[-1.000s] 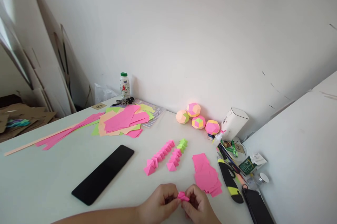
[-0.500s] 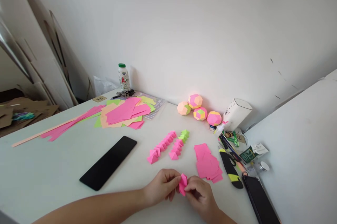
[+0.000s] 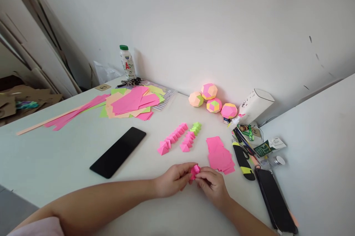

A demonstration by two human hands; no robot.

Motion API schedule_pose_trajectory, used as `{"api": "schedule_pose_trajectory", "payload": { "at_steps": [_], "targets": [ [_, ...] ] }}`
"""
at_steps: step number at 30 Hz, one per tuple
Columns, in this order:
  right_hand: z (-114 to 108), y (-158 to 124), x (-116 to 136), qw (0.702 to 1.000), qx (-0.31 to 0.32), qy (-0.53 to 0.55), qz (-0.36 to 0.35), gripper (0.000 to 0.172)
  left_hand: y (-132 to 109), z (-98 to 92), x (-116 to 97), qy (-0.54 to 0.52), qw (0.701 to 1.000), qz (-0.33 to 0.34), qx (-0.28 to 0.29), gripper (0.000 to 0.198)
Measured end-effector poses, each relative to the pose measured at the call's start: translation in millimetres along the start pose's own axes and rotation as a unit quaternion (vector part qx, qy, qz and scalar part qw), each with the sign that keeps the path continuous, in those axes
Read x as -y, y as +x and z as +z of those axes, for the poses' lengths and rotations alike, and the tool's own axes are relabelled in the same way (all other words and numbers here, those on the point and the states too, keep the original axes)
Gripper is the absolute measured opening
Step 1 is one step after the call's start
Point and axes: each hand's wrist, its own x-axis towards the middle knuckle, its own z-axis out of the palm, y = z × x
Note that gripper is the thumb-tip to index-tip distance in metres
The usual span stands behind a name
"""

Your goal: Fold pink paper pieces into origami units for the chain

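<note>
Head view, pink paper piece [image 3: 195,170], axis unclear

A plain white wall [image 3: 194,25] stands behind a white table [image 3: 55,154], and it has some small dark marks at its right side. A second white surface [image 3: 318,147] meets the table on the right and reaches up to the wall. At the left, large cardboard sheets [image 3: 41,43] lean against the wall, and brown cardboard pieces [image 3: 11,103] lie lower beside them. The light is soft and even, with only weak shadows
</note>
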Motion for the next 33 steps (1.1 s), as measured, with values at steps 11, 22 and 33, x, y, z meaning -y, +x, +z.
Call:
{"api": "schedule_pose_trajectory", "payload": {
  "at_steps": [11, 22, 33],
  "targets": [
    [0.6, 2.6, 3.0, 0.985, 0.0, 0.115, 0.131, 0.01, -1.4, -1.1, -5.2, 0.027, 0.999, 0.031, 0.013, 0.013],
    [3.6, 0.5, 1.6, 0.981, 0.028, 0.11, 0.157, 0.009, 2.4, 2.3, 16.8, -0.008, 0.999, -0.021, -0.038, 0.046],
    [6.4, 5.6, 2.7, 0.987, 0.022, 0.048, 0.154, 0.009, 5.0, 7.5, 17.2, 0.089, 0.994, 0.032, -0.059, 0.04]
  ]
}}
